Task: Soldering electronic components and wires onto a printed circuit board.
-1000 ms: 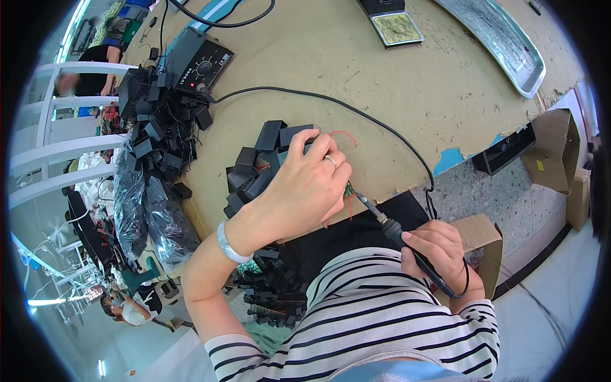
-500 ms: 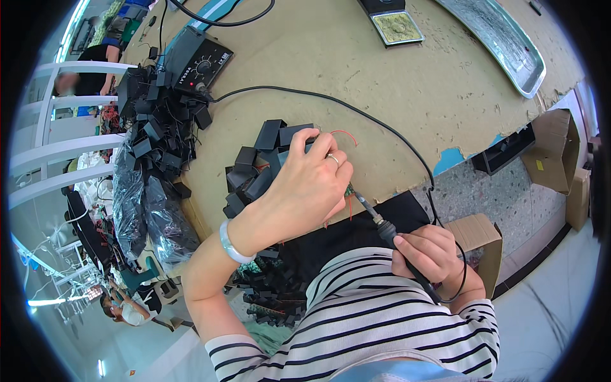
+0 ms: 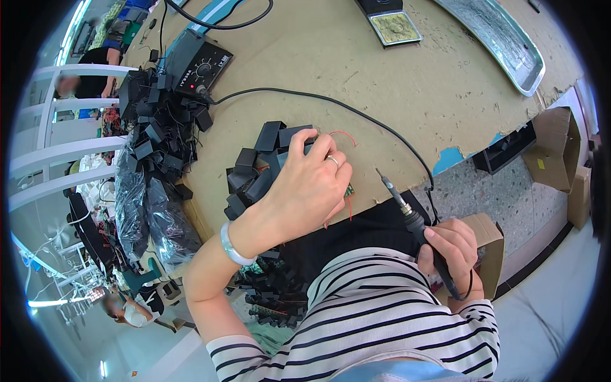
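My right hand [image 3: 450,249] grips the black handle of a soldering iron [image 3: 414,221], its metal tip pointing up and left, apart from the work. At the table's near edge my left hand [image 3: 316,175] is closed on a small green circuit board [image 3: 349,190]. Only the board's right edge shows; the fingers and palm cover the rest. Red wires [image 3: 344,134] stick out above and below that hand. Just left of it lies a pile of small black plastic boxes [image 3: 245,160], partly behind my fingers and wrist.
A black soldering station [image 3: 196,62] with a dial stands at the back left; its cable [image 3: 331,99] crosses the table to the iron. Many black boxes [image 3: 159,121] heap beside it. Far back are a tip-cleaning tray [image 3: 396,28] and a metal tray [image 3: 503,44]. Cardboard boxes [image 3: 552,149] stand right.
My right hand has drawn the soldering iron to the right, and its tip has come away from the circuit board. The left hand stays nearly where it was.
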`<state>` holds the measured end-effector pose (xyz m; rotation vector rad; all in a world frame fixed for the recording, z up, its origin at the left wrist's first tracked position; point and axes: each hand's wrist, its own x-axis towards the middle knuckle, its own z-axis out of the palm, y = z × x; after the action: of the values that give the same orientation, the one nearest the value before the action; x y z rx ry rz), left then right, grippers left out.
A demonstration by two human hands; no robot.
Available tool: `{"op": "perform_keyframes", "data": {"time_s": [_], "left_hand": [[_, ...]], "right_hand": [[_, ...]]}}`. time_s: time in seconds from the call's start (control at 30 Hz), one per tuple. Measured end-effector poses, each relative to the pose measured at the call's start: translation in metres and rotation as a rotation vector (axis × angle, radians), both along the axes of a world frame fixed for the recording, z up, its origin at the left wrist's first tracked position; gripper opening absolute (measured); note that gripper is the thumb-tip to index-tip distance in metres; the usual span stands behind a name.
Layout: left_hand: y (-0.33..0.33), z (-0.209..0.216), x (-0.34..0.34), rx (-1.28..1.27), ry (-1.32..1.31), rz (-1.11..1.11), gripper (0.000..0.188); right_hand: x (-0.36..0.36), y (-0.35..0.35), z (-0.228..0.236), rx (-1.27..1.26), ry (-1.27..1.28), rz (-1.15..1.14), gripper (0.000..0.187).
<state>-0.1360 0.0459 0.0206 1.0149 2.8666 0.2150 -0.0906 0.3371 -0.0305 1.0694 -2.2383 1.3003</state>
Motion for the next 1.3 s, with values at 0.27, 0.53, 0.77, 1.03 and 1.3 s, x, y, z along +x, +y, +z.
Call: {"op": "perform_keyframes", "data": {"time_s": [0.27, 0.53, 0.77, 1.03, 1.3], "left_hand": [[0.0, 0.006, 0.001, 0.019, -0.002, 0.007, 0.015], [0.001, 0.016, -0.002, 0.054, -0.05, 0.131, 0.058], [0.003, 0.013, -0.004, -0.294, -0.094, 0.192, 0.097], [-0.062, 0.07, 0.012, 0.3, -0.097, 0.295, 0.097], [-0.174, 0.088, 0.118, 1.12, 0.307, 0.638, 0.12]], "right_hand": [[-0.002, 0.001, 0.0, -0.014, 0.007, 0.007, 0.03], [-0.005, 0.006, 0.003, -0.026, 0.048, -0.104, 0.025], [-0.001, 0.005, 0.008, -0.045, 0.103, -0.178, 0.019], [0.006, 0.008, 0.004, -0.093, 0.164, -0.201, 0.017], [0.012, 0.003, 0.006, -0.123, 0.235, -0.145, 0.017]]}}
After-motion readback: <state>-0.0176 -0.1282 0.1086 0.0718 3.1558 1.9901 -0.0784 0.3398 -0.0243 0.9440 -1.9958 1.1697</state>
